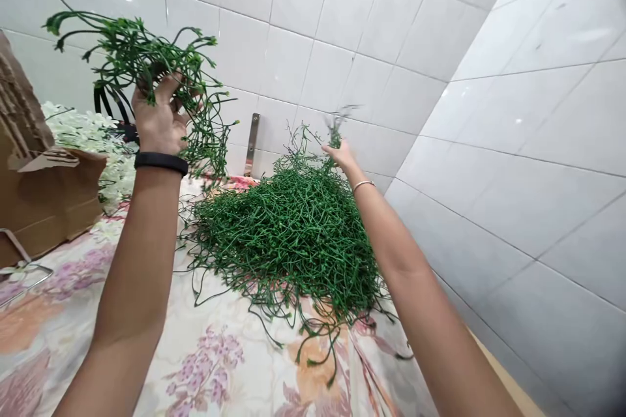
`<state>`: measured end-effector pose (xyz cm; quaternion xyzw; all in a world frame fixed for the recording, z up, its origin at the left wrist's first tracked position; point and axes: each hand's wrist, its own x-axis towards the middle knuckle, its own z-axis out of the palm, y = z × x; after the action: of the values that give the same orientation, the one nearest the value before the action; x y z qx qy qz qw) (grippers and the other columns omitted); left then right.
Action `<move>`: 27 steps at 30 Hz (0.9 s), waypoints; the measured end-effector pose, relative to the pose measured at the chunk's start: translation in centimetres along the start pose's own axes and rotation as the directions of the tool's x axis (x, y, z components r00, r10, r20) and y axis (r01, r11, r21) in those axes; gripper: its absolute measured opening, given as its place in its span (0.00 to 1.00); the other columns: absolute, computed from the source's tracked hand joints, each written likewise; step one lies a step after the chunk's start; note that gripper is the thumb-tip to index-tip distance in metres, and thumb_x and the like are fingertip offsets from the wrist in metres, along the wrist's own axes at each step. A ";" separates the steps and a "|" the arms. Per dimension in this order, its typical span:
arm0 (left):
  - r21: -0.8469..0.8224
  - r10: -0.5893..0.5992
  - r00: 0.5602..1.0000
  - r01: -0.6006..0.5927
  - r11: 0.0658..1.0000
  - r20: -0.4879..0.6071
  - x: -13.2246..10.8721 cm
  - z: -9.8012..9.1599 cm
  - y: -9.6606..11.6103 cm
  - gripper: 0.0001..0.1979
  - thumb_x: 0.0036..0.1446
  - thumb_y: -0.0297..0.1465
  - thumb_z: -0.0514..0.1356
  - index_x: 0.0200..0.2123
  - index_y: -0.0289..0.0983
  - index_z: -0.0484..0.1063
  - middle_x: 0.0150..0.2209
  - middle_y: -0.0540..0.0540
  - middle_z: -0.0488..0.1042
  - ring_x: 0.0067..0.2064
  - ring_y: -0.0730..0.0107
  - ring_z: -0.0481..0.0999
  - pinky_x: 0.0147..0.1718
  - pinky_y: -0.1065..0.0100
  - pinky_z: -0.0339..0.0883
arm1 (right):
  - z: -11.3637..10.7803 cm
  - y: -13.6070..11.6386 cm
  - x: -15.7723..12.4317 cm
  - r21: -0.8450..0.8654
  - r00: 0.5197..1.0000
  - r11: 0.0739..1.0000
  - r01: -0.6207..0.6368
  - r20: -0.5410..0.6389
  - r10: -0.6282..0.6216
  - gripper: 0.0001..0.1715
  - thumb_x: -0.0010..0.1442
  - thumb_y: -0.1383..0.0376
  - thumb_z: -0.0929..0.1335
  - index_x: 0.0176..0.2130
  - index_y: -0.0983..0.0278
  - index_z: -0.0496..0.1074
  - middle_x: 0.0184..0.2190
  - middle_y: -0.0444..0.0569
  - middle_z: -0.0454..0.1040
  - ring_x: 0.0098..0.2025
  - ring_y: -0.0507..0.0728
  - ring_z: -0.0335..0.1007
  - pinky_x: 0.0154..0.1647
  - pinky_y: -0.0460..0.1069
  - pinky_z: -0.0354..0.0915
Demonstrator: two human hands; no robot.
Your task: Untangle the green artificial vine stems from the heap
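Note:
My left hand point(160, 118) is raised and closed round a bunch of green plastic stems point(141, 58) that fan out above and to the right of it. A black band sits on that wrist. My right hand point(342, 155) reaches over the far side of a large heap of green plastic stems point(293, 234) and pinches a blurred green stem point(335, 130) that points upward. A thin bangle is on that wrist. The heap lies on a floral cloth point(215, 352).
A torn cardboard box point(44, 189) stands at the left, with white artificial flowers point(88, 133) behind it. White tiled walls point(513, 143) close in at the back and right. A metal bracket point(252, 140) is fixed to the back wall. A wire frame point(19, 260) lies at the left edge.

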<state>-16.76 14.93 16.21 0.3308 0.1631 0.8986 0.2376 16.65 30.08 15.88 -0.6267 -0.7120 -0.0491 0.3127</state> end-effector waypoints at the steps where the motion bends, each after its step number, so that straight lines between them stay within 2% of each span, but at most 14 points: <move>1: 0.000 0.003 1.000 -0.003 1.000 -0.005 -0.2 0.1 0.2 0.16 0.42 0.29 0.62 0.33 0.41 0.57 0.36 0.55 0.67 0.34 0.70 0.72 0.38 0.53 0.69 | -0.1 -0.5 -0.2 -0.003 1.000 1.000 0.004 0.028 -0.004 0.27 0.56 0.58 0.64 0.52 0.68 0.58 0.50 0.55 0.63 0.48 0.57 0.64 0.47 0.55 0.63; 5: 0.021 0.007 1.000 -0.007 1.000 0.009 -0.5 0.0 0.7 0.17 0.39 0.26 0.63 0.31 0.41 0.58 0.34 0.54 0.67 0.35 0.68 0.71 0.38 0.52 0.68 | -0.6 -2.6 -1.1 -0.035 0.989 0.997 0.065 0.138 -0.060 0.57 0.36 0.56 0.74 0.58 0.73 0.50 0.55 0.65 0.58 0.56 0.63 0.56 0.54 0.54 0.57; 7: 0.077 -0.005 1.000 0.002 0.997 0.031 -0.6 -0.2 0.7 0.17 0.38 0.28 0.64 0.30 0.41 0.58 0.34 0.54 0.69 0.37 0.67 0.71 0.38 0.53 0.67 | -0.9 -3.6 -1.5 -0.050 0.981 0.994 0.094 0.174 -0.084 0.60 0.29 0.59 0.76 0.57 0.69 0.52 0.55 0.63 0.59 0.56 0.65 0.56 0.55 0.56 0.54; 10: 0.217 -0.053 0.994 0.032 0.976 0.091 -0.9 -0.5 0.7 0.16 0.39 0.29 0.64 0.30 0.40 0.59 0.32 0.53 0.71 0.39 0.65 0.71 0.39 0.53 0.67 | -1.4 -4.6 -2.1 -0.069 0.976 0.989 0.131 0.186 -0.116 0.52 0.29 0.63 0.76 0.54 0.65 0.59 0.52 0.59 0.63 0.55 0.66 0.58 0.57 0.62 0.48; 14: 0.379 -0.101 0.983 0.036 0.925 0.152 -1.7 -0.3 1.9 0.14 0.42 0.30 0.64 0.28 0.37 0.60 0.32 0.48 0.73 0.43 0.60 0.72 0.43 0.49 0.63 | -2.4 -5.3 -3.2 -0.088 0.979 0.981 0.172 0.130 -0.159 0.32 0.41 0.61 0.72 0.48 0.64 0.66 0.43 0.55 0.71 0.51 0.66 0.61 0.55 0.70 0.38; 17: 0.501 -0.138 0.977 0.039 0.864 0.162 -2.6 0.4 3.7 0.13 0.44 0.26 0.64 0.27 0.35 0.60 0.33 0.45 0.73 0.43 0.57 0.72 0.45 0.47 0.61 | -3.2 -5.4 -4.1 -0.078 0.972 0.971 0.227 0.083 -0.221 0.29 0.44 0.61 0.70 0.47 0.64 0.66 0.39 0.53 0.74 0.48 0.64 0.64 0.53 0.68 0.42; 21: 0.621 -0.228 0.952 0.055 0.782 0.203 -3.5 1.1 7.2 0.07 0.46 0.19 0.61 0.25 0.31 0.63 0.29 0.41 0.73 0.40 0.56 0.74 0.46 0.46 0.61 | -4.4 -5.5 -6.0 -0.061 0.960 0.958 0.279 -0.015 -0.281 0.27 0.49 0.61 0.67 0.48 0.67 0.64 0.39 0.56 0.73 0.45 0.63 0.66 0.49 0.64 0.49; 22: 0.645 -0.244 0.939 0.030 0.763 0.244 -3.5 1.2 8.1 0.08 0.43 0.18 0.62 0.24 0.30 0.64 0.29 0.40 0.73 0.40 0.57 0.74 0.46 0.47 0.62 | -4.7 -5.6 -6.6 -0.053 0.954 0.953 0.297 -0.032 -0.299 0.26 0.50 0.61 0.66 0.48 0.66 0.64 0.38 0.55 0.74 0.44 0.62 0.66 0.49 0.63 0.50; 25: 0.737 -0.184 0.866 -0.264 0.622 0.466 -3.1 0.9 10.8 0.09 0.44 0.23 0.62 0.31 0.27 0.67 0.32 0.43 0.74 0.40 0.60 0.73 0.46 0.52 0.64 | -5.7 -6.0 -9.2 -0.026 0.932 0.934 0.356 -0.058 -0.357 0.23 0.51 0.62 0.65 0.48 0.63 0.63 0.37 0.51 0.74 0.41 0.59 0.68 0.50 0.60 0.51; 27: 0.758 -0.230 0.776 -0.429 0.491 0.588 -3.0 0.6 12.0 0.13 0.50 0.29 0.58 0.38 0.25 0.66 0.36 0.43 0.74 0.42 0.62 0.73 0.44 0.55 0.65 | -6.4 -6.3 -11.3 0.003 0.912 0.915 0.404 -0.074 -0.403 0.21 0.51 0.63 0.65 0.47 0.62 0.64 0.35 0.49 0.75 0.39 0.57 0.69 0.50 0.59 0.51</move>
<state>-18.18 3.40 20.45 0.6889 0.4812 0.5416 0.0216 13.49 16.08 17.26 -0.4615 -0.8147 -0.1287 0.3268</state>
